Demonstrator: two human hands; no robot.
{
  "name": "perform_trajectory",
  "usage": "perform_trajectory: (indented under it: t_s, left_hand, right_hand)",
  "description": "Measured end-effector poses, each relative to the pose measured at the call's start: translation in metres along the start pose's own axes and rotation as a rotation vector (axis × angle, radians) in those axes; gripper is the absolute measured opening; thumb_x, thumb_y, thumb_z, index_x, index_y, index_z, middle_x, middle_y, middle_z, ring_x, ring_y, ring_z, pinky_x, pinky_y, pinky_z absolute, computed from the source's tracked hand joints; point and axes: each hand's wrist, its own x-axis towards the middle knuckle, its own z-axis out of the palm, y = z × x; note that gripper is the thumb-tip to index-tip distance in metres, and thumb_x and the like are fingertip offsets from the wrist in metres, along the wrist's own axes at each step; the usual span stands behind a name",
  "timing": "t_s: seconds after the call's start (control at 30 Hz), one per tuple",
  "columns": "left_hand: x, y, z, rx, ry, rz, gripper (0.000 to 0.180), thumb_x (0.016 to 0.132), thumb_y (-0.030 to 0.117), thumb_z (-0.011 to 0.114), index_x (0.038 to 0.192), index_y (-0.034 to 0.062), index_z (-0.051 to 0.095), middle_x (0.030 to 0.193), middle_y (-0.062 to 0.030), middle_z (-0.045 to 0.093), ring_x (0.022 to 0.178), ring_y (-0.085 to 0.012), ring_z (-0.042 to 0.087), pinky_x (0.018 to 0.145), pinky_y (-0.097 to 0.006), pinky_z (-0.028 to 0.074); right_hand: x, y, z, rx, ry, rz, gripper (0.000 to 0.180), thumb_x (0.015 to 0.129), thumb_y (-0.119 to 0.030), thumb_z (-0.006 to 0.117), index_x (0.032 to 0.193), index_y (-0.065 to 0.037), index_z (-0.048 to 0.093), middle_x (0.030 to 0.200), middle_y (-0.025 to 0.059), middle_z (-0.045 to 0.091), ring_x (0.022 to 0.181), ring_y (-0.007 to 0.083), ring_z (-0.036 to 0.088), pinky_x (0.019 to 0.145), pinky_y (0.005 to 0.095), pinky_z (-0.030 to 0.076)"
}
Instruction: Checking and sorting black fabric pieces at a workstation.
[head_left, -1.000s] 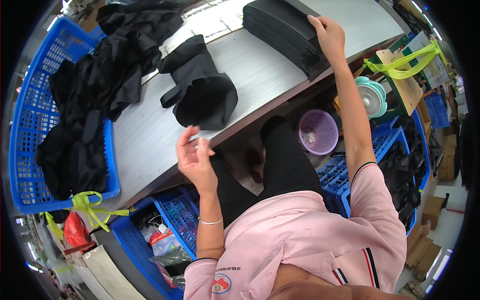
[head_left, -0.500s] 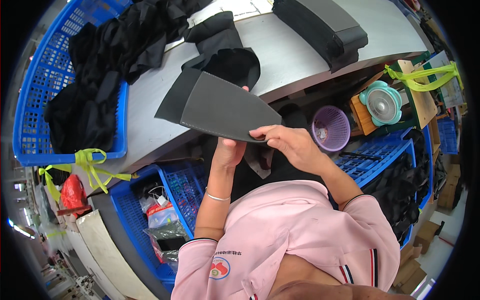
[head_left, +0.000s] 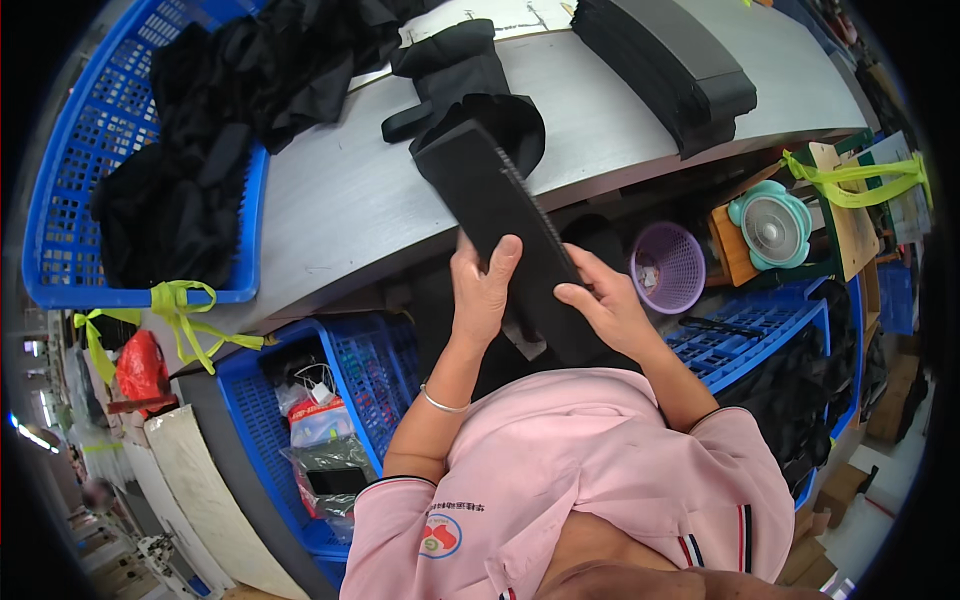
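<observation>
A black fabric panel (head_left: pixel 500 205) with a stitched edge is tilted up in front of me, its far end over the near edge of the grey table (head_left: pixel 340 190). My left hand (head_left: pixel 482 285) is closed on its left side, the thumb lying on its surface. My right hand (head_left: pixel 606 300) pinches the opposite edge between thumb and fingers. Just beyond the panel, other black fabric pieces (head_left: pixel 460 70) lie loose on the table. A stack of dark panels (head_left: pixel 672 65) with a grey top rests farther right.
At the far left, a blue basket (head_left: pixel 245 270) holds heaped black fabric. Below the table on the left stands another blue basket (head_left: pixel 250 440) with bags inside. To the right are a purple bin (head_left: pixel 685 290), a teal fan (head_left: pixel 770 228) and a blue crate (head_left: pixel 745 335).
The panel has turned from lying broadside, grey face showing, to pointing away from me with a black face up. My left hand's thumb has come on top; the right hand now holds the right edge.
</observation>
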Motion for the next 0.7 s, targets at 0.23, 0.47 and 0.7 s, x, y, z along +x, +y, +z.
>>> perform_trajectory:
  t_s: [0.23,0.47,0.7]
  left_hand:
    - [0.061,0.003,-0.030,1.167,0.497,0.556,0.038,0.086,0.013,0.073,0.124,0.0134,0.069,0.146,-0.0164,0.047,0.122,-0.0361,0.046,0.104,-0.040,0.038]
    - [0.085,0.016,-0.007,1.071,0.145,0.688,0.062,0.073,-0.015,0.046,0.128,0.0080,0.067,0.136,-0.0091,0.059,0.108,-0.0278,0.060,0.092,-0.033,0.048]
    - [0.033,0.022,0.041,1.046,-0.341,0.751,0.053,0.070,-0.012,0.060,0.119,0.0070,0.071,0.130,-0.0069,0.064,0.093,-0.0274,0.058,0.081,-0.031,0.049]
  right_hand:
    - [0.008,0.017,-0.013,-0.301,0.134,-0.143,0.047,0.094,-0.011,0.065,0.138,-0.002,0.052,0.109,0.0188,0.071,0.088,0.0229,0.070,0.081,0.0297,0.053]
    - [0.026,-0.021,-0.003,-0.634,0.168,-0.200,0.049,0.091,-0.009,0.063,0.138,-0.003,0.050,0.091,0.0238,0.066,0.075,0.0417,0.065,0.066,0.0446,0.052]
    - [0.100,0.029,-0.023,-0.712,0.179,-0.575,0.013,0.083,-0.009,0.065,0.092,-0.002,0.060,0.081,0.0139,0.066,0.078,0.0324,0.066,0.063,0.0408,0.051]
